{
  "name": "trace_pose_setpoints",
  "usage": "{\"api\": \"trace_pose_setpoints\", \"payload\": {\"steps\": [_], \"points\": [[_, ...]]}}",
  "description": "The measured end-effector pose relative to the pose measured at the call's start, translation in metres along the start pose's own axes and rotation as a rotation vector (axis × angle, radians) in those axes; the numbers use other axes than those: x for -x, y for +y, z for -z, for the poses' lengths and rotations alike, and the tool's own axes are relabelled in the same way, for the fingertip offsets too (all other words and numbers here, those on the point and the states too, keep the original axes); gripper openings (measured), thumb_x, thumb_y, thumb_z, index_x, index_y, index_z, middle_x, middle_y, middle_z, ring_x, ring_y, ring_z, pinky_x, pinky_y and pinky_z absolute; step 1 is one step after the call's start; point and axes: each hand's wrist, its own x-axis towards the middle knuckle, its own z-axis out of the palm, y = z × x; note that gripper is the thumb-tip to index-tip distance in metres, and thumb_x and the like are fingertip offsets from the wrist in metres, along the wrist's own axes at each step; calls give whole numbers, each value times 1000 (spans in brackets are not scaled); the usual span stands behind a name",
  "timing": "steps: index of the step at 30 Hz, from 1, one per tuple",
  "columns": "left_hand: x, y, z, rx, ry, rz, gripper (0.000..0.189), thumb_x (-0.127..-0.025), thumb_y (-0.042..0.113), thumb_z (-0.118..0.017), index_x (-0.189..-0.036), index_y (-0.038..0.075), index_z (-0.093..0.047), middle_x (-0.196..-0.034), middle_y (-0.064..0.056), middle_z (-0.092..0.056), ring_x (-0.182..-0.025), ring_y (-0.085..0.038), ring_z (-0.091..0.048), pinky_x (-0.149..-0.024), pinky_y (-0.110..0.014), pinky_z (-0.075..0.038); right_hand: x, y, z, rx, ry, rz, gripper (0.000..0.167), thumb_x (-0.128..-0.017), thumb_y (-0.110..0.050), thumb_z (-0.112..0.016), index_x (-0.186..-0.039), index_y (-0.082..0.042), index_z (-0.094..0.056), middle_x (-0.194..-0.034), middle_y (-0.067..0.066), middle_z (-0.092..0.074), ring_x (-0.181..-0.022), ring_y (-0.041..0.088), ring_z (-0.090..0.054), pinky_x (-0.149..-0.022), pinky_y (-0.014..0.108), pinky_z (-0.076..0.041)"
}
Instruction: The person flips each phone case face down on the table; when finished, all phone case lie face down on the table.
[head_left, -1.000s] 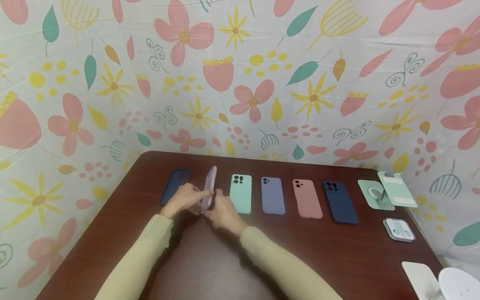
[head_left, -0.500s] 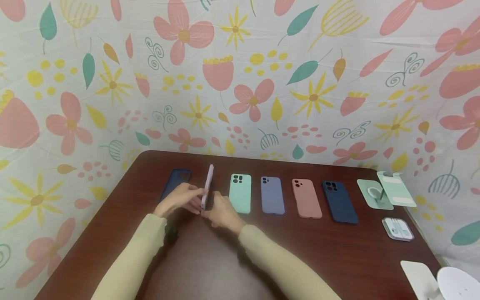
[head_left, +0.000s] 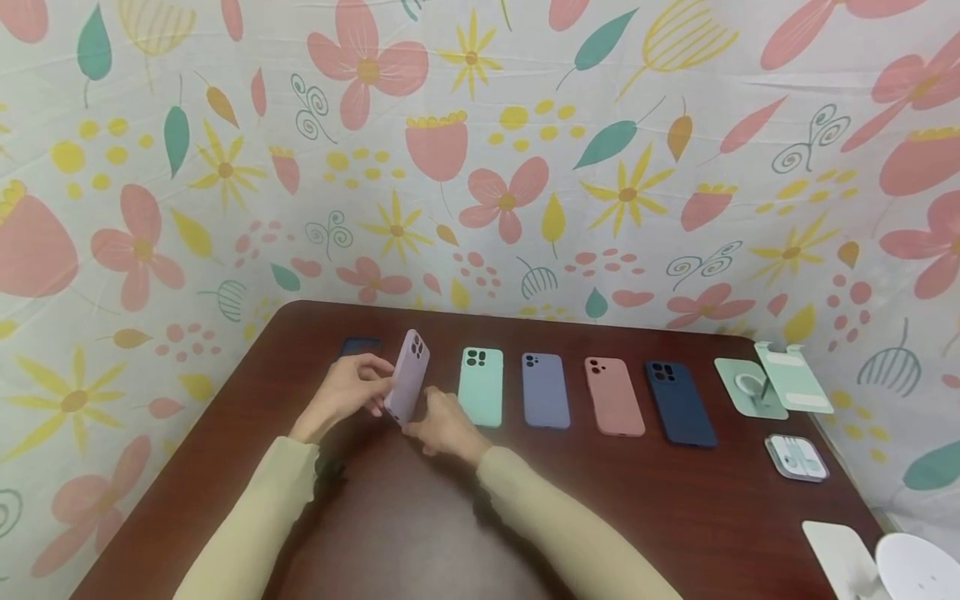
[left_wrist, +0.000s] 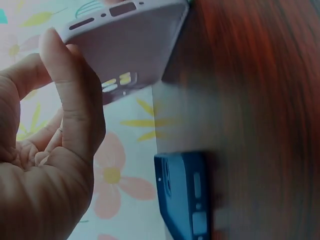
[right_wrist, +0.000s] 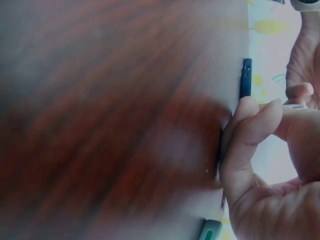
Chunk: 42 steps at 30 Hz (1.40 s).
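Observation:
In the head view, a lilac phone case (head_left: pixel 408 379) stands tilted on its short end, its back with the camera cutouts facing right. My right hand (head_left: pixel 446 425) pinches its lower right corner between thumb and finger. My left hand (head_left: pixel 345 392) holds its left edge with bent fingers, and the left wrist view shows the hollow inside of the case. Just behind the left hand lies a dark blue phone case (left_wrist: pixel 182 195), open side up and mostly covered by that hand in the head view. To the right hand's right lies a mint phone case (head_left: pixel 482 392).
Rightward in the row lie a lavender-blue case (head_left: pixel 546 396), a pink case (head_left: pixel 615 400) and a navy case (head_left: pixel 681 408). A mint folding stand (head_left: pixel 795 379), boxed earphones (head_left: pixel 797 458) and a white stand (head_left: pixel 840 550) line the right edge. A floral cloth (head_left: pixel 480 208) hangs behind.
The lilac case has turned from nearly edge-on, so its back now shows. My left hand has shifted slightly left and up, covering more of the dark blue case; the right hand stays nearly still.

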Motion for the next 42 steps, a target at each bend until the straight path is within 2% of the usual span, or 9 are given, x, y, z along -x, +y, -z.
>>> {"api": "trace_pose_setpoints", "payload": {"steps": [3, 8, 11, 13, 16, 20, 26, 36, 42], "points": [[2, -1, 1, -13, 4, -20, 30, -102, 14, -75, -126, -4, -71, -81, -11, -76, -57, -17, -71, -61, -35, -66, 5, -4, 2, 16, -4, 6, 74, -94, -19, -86, -151, 10, -49, -72, 9, -73, -49, 17, -70, -49, 29, -58], [4, -3, 2, -17, 8, -13, 30, -102, 14, -76, -126, -4, -71, -80, -11, -75, -57, -16, -72, -59, -33, -66, 13, -13, 6, 28, -6, -2, 66, -94, -16, -86, -144, 12, -53, -66, 9, -71, -48, 18, -70, -48, 29, -57], [4, -5, 1, -30, 8, -18, 30, -102, 13, -75, -126, -5, -71, -79, -12, -75, -57, -17, -72, -59, -33, -66, 5, -6, 0, 52, -4, -8, 62, -95, -18, -86, -141, 9, -55, -67, 7, -70, -48, 17, -69, -47, 28, -56], [4, -6, 1, -47, 7, -20, 30, -102, 13, -75, -127, -4, -71, -79, -12, -75, -57, -17, -72, -59, -33, -66, -2, 0, -4, 58, -3, -16, 58, -94, -17, -86, -138, 8, -56, -70, 8, -71, -50, 17, -70, -47, 29, -57], [3, -7, 1, -77, 6, -24, 29, -103, 12, -74, -127, -4, -71, -79, -12, -75, -57, -17, -72, -59, -33, -66, 0, 0, -5, 60, 11, -14, 54, -94, -15, -85, -135, 8, -57, -74, 10, -70, -51, 18, -70, -47, 28, -57], [4, -8, -1, -107, -1, -33, 28, -104, 9, -71, -127, -6, -70, -78, -14, -74, -56, -16, -72, -58, -34, -65, 18, -15, 4, 37, 32, -9, 53, -94, -9, -85, -133, 12, -56, -80, 15, -71, -51, 18, -69, -48, 27, -58], [3, -12, -4, -172, -23, -13, 28, -103, 6, -70, -127, -9, -69, -80, -15, -75, -56, -15, -71, -57, -33, -65, 9, -6, 1, 63, 30, -10, 57, -95, -13, -84, -137, 11, -55, -91, 19, -74, -51, 16, -70, -47, 26, -58], [3, -9, -8, -293, -81, 45, 51, -90, 11, -84, -133, -9, -65, -88, -14, -79, -61, -16, -76, -70, -36, -68, -7, 7, -4, 44, 15, -13, 68, -95, -12, -83, -145, 17, -46, -84, 18, -71, -47, 17, -70, -46, 27, -57], [3, -8, -11, -335, -118, 42, 69, -82, 13, -93, -138, -10, -61, -90, -12, -75, -64, -16, -77, -72, -34, -66, -13, 16, -8, 38, 35, -3, 69, -94, -9, -80, -147, 18, -44, -87, 21, -71, -44, 16, -69, -44, 27, -56]]}}
